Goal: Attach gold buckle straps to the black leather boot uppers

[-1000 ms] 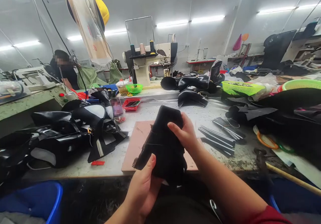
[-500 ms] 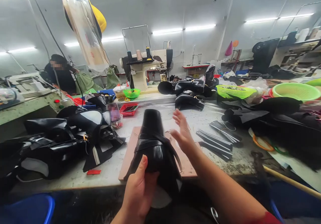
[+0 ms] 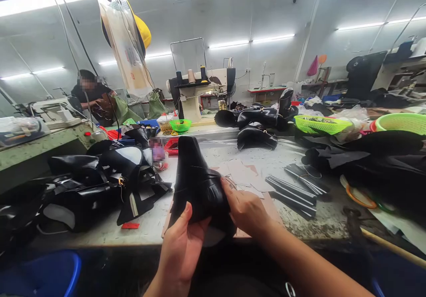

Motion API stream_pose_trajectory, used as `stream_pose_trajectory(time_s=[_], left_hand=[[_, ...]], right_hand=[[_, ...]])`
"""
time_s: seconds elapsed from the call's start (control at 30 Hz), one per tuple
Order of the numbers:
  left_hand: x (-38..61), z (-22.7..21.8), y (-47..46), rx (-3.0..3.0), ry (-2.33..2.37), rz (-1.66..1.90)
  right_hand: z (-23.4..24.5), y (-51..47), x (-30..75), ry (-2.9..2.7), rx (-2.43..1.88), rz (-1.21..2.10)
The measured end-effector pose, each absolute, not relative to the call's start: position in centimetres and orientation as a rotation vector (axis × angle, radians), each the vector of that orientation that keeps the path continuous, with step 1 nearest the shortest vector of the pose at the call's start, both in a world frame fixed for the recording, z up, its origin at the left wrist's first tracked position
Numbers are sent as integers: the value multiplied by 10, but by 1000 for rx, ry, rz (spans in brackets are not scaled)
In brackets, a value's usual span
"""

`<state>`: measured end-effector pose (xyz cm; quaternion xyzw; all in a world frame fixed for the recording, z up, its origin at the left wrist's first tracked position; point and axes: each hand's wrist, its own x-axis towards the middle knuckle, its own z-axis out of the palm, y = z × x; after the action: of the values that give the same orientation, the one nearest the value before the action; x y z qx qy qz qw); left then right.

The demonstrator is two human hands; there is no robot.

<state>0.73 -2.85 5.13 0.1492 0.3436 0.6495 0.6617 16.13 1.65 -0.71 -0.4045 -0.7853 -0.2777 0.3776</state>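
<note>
I hold a black leather shoe upper (image 3: 196, 177) upright over a pinkish work board (image 3: 271, 201) at the table's front edge. My left hand (image 3: 183, 244) grips its lower end from below, thumb pressed on the leather. My right hand (image 3: 244, 210) closes on the upper's right side, fingers curled against the straps. The toe end points away from me.
A heap of black leather pieces (image 3: 93, 181) lies on the left, black strips (image 3: 293, 188) and an orange-handled tool (image 3: 357, 195) on the right. Finished black boots (image 3: 256, 119), green baskets (image 3: 319, 124) and a sewing machine (image 3: 199, 91) stand behind. A person sits at back left (image 3: 91, 95). Blue bin (image 3: 43, 272) below.
My right hand, open in the air half a second ago, has come down and closed on the upper's right side. The upper has been turned and tilted with its toe raised.
</note>
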Motion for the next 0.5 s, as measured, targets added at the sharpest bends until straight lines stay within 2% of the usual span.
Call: stream_pose_trajectory(time_s=[0.13,0.33,0.4,0.5], left_hand=[[9,52,-27,322,679,1411],[11,32,-18,356,328,1273],[10,28,-16,407,314,1332],[12,26,-16,430,409,1422]], right_hand=[[-18,22,148,-1943,-981,-548],[-20,29,117,-1879,-957,42],[-13,30,115,-1875,-980,55],[-1,27,115,-1690,-938,-114]])
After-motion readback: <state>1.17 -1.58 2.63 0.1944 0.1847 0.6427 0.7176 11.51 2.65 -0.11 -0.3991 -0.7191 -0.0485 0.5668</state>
